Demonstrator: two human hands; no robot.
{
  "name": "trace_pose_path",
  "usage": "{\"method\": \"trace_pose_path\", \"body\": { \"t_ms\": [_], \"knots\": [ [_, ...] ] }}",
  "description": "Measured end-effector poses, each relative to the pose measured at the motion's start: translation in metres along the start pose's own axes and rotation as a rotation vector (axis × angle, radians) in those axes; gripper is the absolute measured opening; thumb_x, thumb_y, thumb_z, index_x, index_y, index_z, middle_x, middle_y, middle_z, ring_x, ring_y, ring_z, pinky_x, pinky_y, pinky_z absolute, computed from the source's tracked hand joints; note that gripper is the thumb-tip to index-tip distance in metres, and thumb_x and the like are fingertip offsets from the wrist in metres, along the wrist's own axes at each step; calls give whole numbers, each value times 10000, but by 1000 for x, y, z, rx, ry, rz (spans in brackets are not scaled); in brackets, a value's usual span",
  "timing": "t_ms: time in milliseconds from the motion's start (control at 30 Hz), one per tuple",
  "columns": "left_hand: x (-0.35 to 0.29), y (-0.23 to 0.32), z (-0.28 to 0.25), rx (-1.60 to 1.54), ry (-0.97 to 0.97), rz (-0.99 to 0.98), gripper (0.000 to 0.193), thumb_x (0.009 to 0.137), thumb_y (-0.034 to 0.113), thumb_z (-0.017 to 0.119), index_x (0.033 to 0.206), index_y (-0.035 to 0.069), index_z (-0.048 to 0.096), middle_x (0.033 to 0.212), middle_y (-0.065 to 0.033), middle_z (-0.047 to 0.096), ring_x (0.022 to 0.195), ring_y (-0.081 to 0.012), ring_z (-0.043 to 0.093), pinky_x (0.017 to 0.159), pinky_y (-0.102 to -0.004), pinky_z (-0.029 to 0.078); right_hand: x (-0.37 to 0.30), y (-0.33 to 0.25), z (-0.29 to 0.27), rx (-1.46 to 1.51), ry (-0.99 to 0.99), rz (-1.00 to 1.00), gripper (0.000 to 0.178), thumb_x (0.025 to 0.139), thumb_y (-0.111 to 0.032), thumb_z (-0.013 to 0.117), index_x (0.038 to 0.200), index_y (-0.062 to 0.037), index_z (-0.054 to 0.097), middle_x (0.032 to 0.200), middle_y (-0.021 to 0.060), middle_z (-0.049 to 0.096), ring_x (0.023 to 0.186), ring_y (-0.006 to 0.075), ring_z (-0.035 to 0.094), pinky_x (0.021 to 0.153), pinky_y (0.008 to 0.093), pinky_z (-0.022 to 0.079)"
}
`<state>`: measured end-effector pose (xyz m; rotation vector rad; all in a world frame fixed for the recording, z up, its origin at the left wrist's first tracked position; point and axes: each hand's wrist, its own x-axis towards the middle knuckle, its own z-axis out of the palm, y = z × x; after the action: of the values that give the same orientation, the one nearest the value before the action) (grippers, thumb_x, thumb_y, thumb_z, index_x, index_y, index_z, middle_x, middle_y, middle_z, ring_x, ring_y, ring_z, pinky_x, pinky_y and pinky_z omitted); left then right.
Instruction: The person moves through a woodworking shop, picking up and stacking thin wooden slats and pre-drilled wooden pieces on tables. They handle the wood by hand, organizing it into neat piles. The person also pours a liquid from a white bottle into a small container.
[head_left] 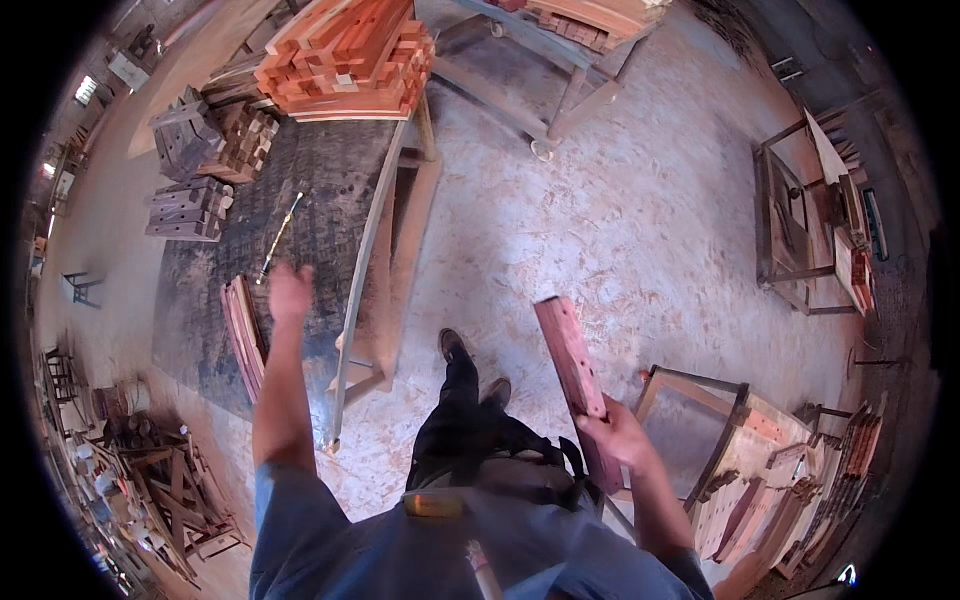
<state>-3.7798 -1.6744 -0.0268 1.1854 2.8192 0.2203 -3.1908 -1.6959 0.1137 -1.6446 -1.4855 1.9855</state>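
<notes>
My right hand grips the lower end of a reddish wooden slat with small holes along its face, held upright in front of me at the right. My left hand reaches out over the dark workbench top, blurred, fingers apart and holding nothing. Just left of that hand, a few thin reddish slats lie on the bench. A long thin metal tool lies on the bench beyond the hand.
A big stack of reddish boards sits at the bench's far end, with dark and brown blocks beside it. A metal-framed cart with wooden pieces stands at my right. Another rack stands farther right. Sawdust covers the floor.
</notes>
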Motion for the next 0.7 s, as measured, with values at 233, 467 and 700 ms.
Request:
{"method": "trace_pose_path", "body": {
  "t_ms": [233, 467, 700],
  "knots": [
    [-261, 144, -28, -1139, -1014, 340, 474, 934, 218, 605, 1341, 17, 469, 989, -33, 606, 897, -101, 558, 838, -281, 471, 52, -20, 41, 74, -71, -273, 546, 906, -301, 619, 1300, 53, 489, 1190, 135, 605, 1054, 176, 556, 944, 332, 439],
    [-308, 153, -78, -1315, -826, 293, 739, 846, 198, 669, 1433, -20, 276, 1181, -149, 587, 1108, -223, 574, 955, -348, 453, 71, -42, 128, 485, -107, -280, 513, 950, -325, 559, 1313, 29, 475, 1142, 96, 603, 1025, 151, 556, 891, 302, 459],
    [-312, 76, -71, -1163, -511, 136, 755, 760, 191, 704, 1377, -38, 334, 1158, -211, 591, 1089, -303, 600, 944, -372, 463, 85, -18, 224, 352, -156, -262, 501, 977, -349, 507, 1321, 11, 451, 1179, 99, 575, 1052, 155, 536, 916, 297, 438]
  ]
}}
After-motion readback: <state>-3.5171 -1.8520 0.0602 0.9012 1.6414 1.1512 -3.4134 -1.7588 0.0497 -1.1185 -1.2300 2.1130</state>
